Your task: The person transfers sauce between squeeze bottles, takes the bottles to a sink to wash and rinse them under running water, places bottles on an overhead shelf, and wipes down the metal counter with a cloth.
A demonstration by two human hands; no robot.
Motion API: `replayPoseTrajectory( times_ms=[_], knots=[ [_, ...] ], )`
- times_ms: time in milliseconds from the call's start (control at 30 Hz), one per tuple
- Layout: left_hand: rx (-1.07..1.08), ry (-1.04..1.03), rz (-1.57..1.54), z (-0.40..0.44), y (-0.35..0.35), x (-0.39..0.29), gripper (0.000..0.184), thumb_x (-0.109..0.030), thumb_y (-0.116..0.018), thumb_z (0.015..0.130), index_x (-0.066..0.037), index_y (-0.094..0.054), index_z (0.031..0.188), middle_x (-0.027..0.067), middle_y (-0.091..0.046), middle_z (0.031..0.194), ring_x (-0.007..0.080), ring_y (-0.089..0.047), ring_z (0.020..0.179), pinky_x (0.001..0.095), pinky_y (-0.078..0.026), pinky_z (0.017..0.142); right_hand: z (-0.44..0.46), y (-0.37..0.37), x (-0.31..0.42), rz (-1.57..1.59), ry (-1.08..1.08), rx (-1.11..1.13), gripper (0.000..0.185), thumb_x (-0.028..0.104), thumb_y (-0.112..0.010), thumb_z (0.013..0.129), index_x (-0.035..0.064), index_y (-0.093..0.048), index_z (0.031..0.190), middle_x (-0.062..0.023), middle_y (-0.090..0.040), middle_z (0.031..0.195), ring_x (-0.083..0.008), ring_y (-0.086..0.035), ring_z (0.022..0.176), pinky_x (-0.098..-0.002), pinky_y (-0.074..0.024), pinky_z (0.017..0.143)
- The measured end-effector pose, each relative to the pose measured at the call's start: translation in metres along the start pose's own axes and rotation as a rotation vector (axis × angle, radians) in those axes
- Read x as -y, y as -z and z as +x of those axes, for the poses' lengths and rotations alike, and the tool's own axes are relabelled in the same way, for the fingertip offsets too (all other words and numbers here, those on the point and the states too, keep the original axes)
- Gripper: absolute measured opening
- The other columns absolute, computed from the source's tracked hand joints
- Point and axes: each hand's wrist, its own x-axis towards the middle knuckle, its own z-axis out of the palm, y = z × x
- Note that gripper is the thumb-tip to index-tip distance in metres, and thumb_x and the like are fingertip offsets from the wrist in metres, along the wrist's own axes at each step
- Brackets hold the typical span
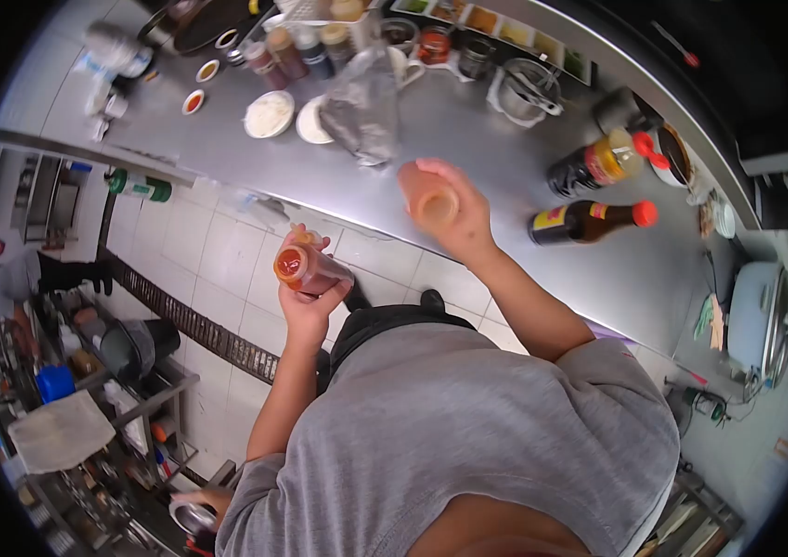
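Note:
My left hand (306, 306) is wrapped round an uncapped clear bottle (320, 273) with red sauce showing at its mouth. A small yellowish piece that looks like a cap (308, 238) sits by the fingertips of that hand. Over the counter's front edge, my right hand (465, 209) grips a translucent, pinkish bottle (436, 208) with its round end towards me; motion blurs it and its contents are unclear. Beyond my right hand a crumpled grey plastic bag (361, 107) lies on the steel counter (496, 153).
Two white bowls (269, 114) and several sauce bottles (309, 54) stand at the back left. Dark sauce bottles with red caps (589, 223) are to the right, near a metal pot (526, 91). Another person (13, 288) is at far left; another hand (213, 501) shows at bottom left.

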Motion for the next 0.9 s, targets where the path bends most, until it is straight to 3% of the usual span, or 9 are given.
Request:
replayPoseTrajectory(
  times_ms=[200, 300, 400, 500, 633, 733, 833, 900],
  knots=[
    [-0.144, -0.075, -0.036, 0.016, 0.109, -0.013, 0.087, 0.007, -0.072, 0.064, -0.003, -0.031, 0.140, 0.0112, -0.048, 0.126, 0.0208, -0.049, 0.116, 0.0335, -0.041, 0.095, 0.043, -0.119, 0.050, 0.055, 0.044, 0.198, 0.054, 0.005, -0.080, 0.070, 0.0055, -0.056, 0.119, -0.0077, -0.060, 0.114, -0.0184, -0.059, 0.102, -0.0305, -0.0459, 0.089],
    [-0.219, -0.103, 0.010, 0.027, 0.189, -0.020, 0.085, 0.005, -0.073, 0.063, -0.003, -0.034, 0.138, 0.0103, -0.046, 0.127, 0.0205, -0.049, 0.116, 0.0336, -0.041, 0.096, 0.057, -0.208, 0.057, 0.294, -0.009, 0.322, 0.055, 0.005, -0.078, 0.073, 0.0039, -0.052, 0.121, -0.0070, -0.061, 0.111, -0.0159, -0.060, 0.095, -0.0280, -0.0491, 0.079],
    [-0.345, -0.073, 0.130, 0.042, 0.284, -0.018, 0.077, -0.002, -0.076, 0.058, -0.002, -0.045, 0.128, 0.0087, -0.039, 0.133, 0.0226, -0.047, 0.119, 0.0340, -0.040, 0.098, 0.068, -0.299, 0.050, 0.596, -0.445, 0.543, 0.053, 0.006, -0.076, 0.075, 0.0020, -0.049, 0.121, -0.0078, -0.061, 0.108, -0.0132, -0.060, 0.087, -0.0247, -0.0490, 0.066],
    [-0.400, -0.135, 0.416, 0.068, 0.367, -0.040, 0.073, -0.004, -0.077, 0.056, -0.002, -0.050, 0.124, 0.0091, -0.038, 0.132, 0.0246, -0.045, 0.121, 0.0351, -0.041, 0.098, 0.083, -0.380, 0.061, 0.437, -0.576, 0.660, 0.051, 0.007, -0.074, 0.077, 0.0021, -0.047, 0.120, -0.0096, -0.062, 0.106, -0.0108, -0.059, 0.081, -0.0225, -0.0460, 0.058],
    [-0.530, -0.125, 0.358, 0.129, 0.451, -0.046, 0.070, -0.005, -0.076, 0.056, -0.003, -0.052, 0.122, 0.0106, -0.038, 0.132, 0.0268, -0.046, 0.120, 0.0359, -0.041, 0.098, 0.101, -0.470, 0.096, 0.452, -0.521, 0.594, 0.055, 0.009, -0.076, 0.077, -0.0012, -0.045, 0.122, -0.0095, -0.062, 0.105, -0.0134, -0.062, 0.087, -0.0249, -0.0510, 0.068],
    [-0.579, -0.153, 0.389, 0.158, 0.498, -0.051, 0.070, -0.006, -0.076, 0.056, -0.004, -0.052, 0.121, 0.0117, -0.038, 0.133, 0.0281, -0.047, 0.119, 0.0360, -0.042, 0.097, 0.125, -0.520, 0.101, 0.381, -0.496, 0.703, 0.057, 0.010, -0.076, 0.077, -0.0028, -0.045, 0.122, -0.0104, -0.062, 0.107, -0.0152, -0.062, 0.094, -0.0285, -0.0520, 0.077],
    [-0.603, -0.129, 0.347, 0.174, 0.537, -0.055, 0.071, -0.005, -0.076, 0.055, -0.004, -0.052, 0.122, 0.0117, -0.038, 0.133, 0.0276, -0.046, 0.119, 0.0364, -0.042, 0.097, 0.154, -0.574, 0.105, 0.538, -0.366, 0.783, 0.059, 0.011, -0.077, 0.076, -0.0031, -0.045, 0.123, -0.0104, -0.062, 0.108, -0.0158, -0.061, 0.095, -0.0295, -0.0504, 0.082],
    [-0.592, -0.104, 0.402, 0.186, 0.562, -0.058, 0.074, -0.005, -0.077, 0.054, -0.004, -0.051, 0.124, 0.0117, -0.038, 0.132, 0.0275, -0.045, 0.120, 0.0365, -0.041, 0.099, 0.173, -0.608, 0.097, 0.456, -0.330, 0.793, 0.059, 0.011, -0.078, 0.076, -0.0028, -0.046, 0.123, -0.0097, -0.062, 0.108, -0.0163, -0.061, 0.096, -0.0299, -0.0497, 0.083]
  ],
)
